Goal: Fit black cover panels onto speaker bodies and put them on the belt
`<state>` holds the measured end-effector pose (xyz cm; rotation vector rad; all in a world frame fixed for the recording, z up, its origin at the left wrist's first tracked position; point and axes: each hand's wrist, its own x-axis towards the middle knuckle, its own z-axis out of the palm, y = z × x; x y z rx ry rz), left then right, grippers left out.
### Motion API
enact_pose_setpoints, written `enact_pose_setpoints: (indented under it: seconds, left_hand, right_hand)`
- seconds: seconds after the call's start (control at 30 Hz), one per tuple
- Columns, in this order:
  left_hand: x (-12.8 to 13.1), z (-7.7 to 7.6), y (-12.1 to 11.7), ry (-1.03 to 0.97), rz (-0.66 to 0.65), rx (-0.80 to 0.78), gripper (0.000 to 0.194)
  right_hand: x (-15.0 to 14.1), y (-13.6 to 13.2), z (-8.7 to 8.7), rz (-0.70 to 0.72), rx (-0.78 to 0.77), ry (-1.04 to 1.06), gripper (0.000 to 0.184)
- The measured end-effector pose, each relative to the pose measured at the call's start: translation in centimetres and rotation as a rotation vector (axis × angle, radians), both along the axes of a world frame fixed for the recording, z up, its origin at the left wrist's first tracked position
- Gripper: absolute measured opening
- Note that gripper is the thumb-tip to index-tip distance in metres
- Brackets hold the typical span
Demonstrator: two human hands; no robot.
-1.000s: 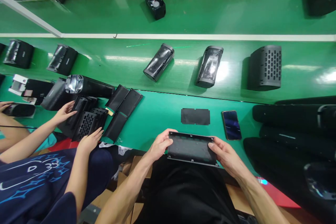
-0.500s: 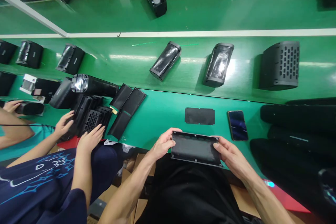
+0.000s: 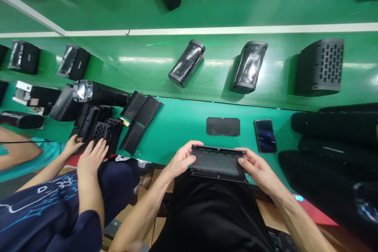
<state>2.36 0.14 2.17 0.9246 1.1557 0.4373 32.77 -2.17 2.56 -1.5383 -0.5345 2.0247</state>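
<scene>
A black rectangular plastic panel [image 3: 218,164] with small tabs along its long edges is held above my lap at the bench's front edge. My left hand [image 3: 184,159] grips its left end, thumb on the face and fingers behind. Its right end is pinched the same way by my right hand [image 3: 255,164]. Just beyond the panel, a thin flat black sheet [image 3: 223,126] with notched edges lies on the green bench. A phone [image 3: 265,136] with a dark screen rests to the right of that sheet.
Black speaker housings [image 3: 187,63] stand along the green belt [image 3: 141,75]. Several dark panels [image 3: 140,120] lie left on the bench, near a co-worker's hands [image 3: 93,157] at a stack of perforated parts [image 3: 102,133]. Large black cloth-like shapes [image 3: 333,147] fill the right side.
The panel, still in both hands, has tilted slightly, and its face now shows faint slot shapes. My view has shifted a little. The co-worker's hands have moved at the stack.
</scene>
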Motion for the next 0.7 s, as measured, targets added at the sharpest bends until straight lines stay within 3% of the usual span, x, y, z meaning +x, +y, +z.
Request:
enact_pose_setpoints:
  seconds: [0.17,0.43,0.7]
  left_hand:
    - [0.2,0.6,0.3,0.008,-0.007,0.015,0.055]
    - [0.8,1.3,0.7,-0.042,0.011,-0.011,0.060]
    - [0.6,-0.8,0.1,-0.087,0.058,-0.102,0.062]
  right_hand:
    - [0.2,-0.1,-0.1,0.021,0.061,-0.050,0.044]
    - [0.8,-0.4,-0.6,0.027,0.036,-0.022,0.041]
    - [0.2,-0.2,-0.8,0.013,0.022,0.121,0.034]
